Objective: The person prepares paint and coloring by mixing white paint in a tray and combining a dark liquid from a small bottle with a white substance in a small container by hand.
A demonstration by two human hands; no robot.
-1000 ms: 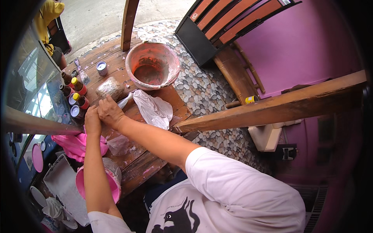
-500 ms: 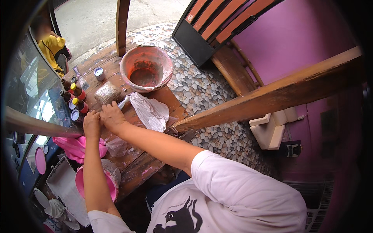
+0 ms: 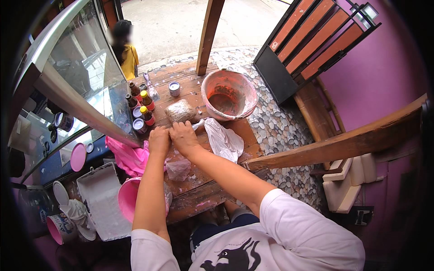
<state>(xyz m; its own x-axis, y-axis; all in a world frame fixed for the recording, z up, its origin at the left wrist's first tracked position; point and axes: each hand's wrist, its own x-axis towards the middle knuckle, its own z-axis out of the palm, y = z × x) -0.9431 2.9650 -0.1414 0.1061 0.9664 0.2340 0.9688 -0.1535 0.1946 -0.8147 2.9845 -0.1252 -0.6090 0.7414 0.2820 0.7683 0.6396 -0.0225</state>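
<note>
My left hand [image 3: 160, 140] and my right hand [image 3: 182, 136] are closed side by side on the wooden table [image 3: 212, 194], their fingertips curled down; what they hold is hidden. A crumpled white plastic bag [image 3: 224, 140] with a twisted end lies beside my right hand. Just beyond sits a lumpy wrapped bundle [image 3: 179, 109]. Left of it are several brown bottles [image 3: 148, 118] with yellow or dark caps and small tins [image 3: 174, 88]. A paint-stained bucket [image 3: 230, 95] stands at the back right. Pink cloth [image 3: 124, 153] and clear plastic [image 3: 178, 169] lie near my wrists.
A pink pail [image 3: 129, 201], grey tray [image 3: 99, 198] and glass pane [image 3: 83, 47] are at left. A wooden beam [image 3: 343, 144] crosses at right above pebbled flooring [image 3: 282, 135]. A black-and-orange rack [image 3: 312, 49] leans at back right. A person in yellow [image 3: 129, 58] is outside.
The view has turned, so the table and hands now appear farther right and more glass shows. My hands remain closed together. The person in yellow now appears more upright.
</note>
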